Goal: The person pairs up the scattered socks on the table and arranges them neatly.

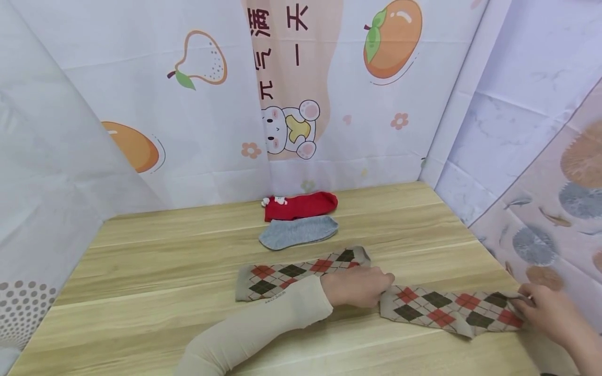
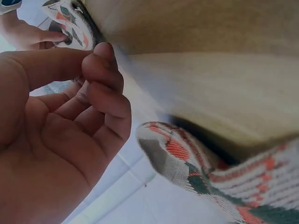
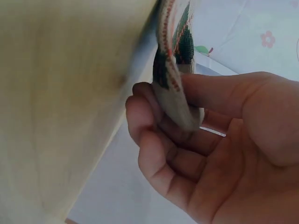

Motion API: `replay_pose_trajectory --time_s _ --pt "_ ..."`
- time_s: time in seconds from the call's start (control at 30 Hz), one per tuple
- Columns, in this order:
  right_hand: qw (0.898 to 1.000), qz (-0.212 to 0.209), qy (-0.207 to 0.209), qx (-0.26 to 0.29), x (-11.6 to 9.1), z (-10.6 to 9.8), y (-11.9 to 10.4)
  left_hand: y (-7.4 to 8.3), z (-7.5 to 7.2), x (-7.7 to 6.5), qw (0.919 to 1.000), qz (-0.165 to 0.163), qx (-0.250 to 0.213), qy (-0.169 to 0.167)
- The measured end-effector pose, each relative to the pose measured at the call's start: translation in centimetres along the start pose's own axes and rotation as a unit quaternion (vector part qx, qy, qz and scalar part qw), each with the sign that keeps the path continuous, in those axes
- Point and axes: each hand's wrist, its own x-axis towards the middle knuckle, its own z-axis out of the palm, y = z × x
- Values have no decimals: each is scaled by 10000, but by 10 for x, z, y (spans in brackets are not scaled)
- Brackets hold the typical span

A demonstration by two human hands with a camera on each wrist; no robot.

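An argyle sock (image 1: 451, 308) in beige, orange and dark green stretches across the front right of the table. My left hand (image 1: 352, 286) pinches its left end between thumb and fingers. At the other end, my right hand (image 1: 552, 310) holds the grey-beige tip; in the right wrist view the fabric (image 3: 173, 98) runs between thumb and curled fingers. A matching argyle sock (image 1: 270, 277) lies flat behind my left forearm, partly covered by it. Its end (image 2: 201, 177) stands slightly raised near my left hand in the left wrist view.
Behind the argyle socks, a grey sock (image 1: 298, 232) and a red sock (image 1: 301, 205) with a white figure lie in a column on the wooden table (image 1: 155, 271). Printed curtains (image 1: 202, 130) rise at the back and both sides.
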Motion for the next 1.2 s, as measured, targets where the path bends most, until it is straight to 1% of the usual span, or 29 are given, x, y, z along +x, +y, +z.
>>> replay_pose_trajectory --time_s 0.13,0.17,0.23,0.3,0.37,0.4,0.43,0.53,0.7,0.87,1.0,1.07,1.2 --pt "10000 -5 57 -48 -2 1 -1 4 -3 1 9998 79 -67 -168" --pt "10000 9 46 -31 -3 1 -2 5 -3 1 9996 160 -112 -188" --pt "10000 9 61 -36 -3 1 -2 7 -2 3 9990 258 -322 -178" --pt "10000 14 72 -32 -3 1 -3 9 0 4 9986 352 -374 -125" --pt "10000 28 -3 -27 -3 1 -4 10 2 6 9985 424 -338 -63" --pt "10000 24 -29 -33 -4 0 -4 10 2 6 9987 399 -309 -49" --pt "10000 32 -66 -27 -4 0 -4 10 3 6 9989 433 -202 -24" --pt "10000 13 1 -64 -5 -1 -5 9 3 4 9991 408 -61 0" --pt "9999 121 76 40 -10 -4 -5 8 -1 -4 9994 342 33 9" --pt "9997 140 195 18 -13 -6 -4 3 -8 -15 9991 386 -147 108" --pt "9992 21 395 -77 -15 -5 -3 -2 -11 -23 9990 330 -235 200" --pt "9983 -83 568 -120 -14 -5 -2 -5 -12 -27 9992 266 -169 229" --pt "9943 -340 1008 -65 -13 -5 -2 -12 -12 -35 9990 294 -103 331"
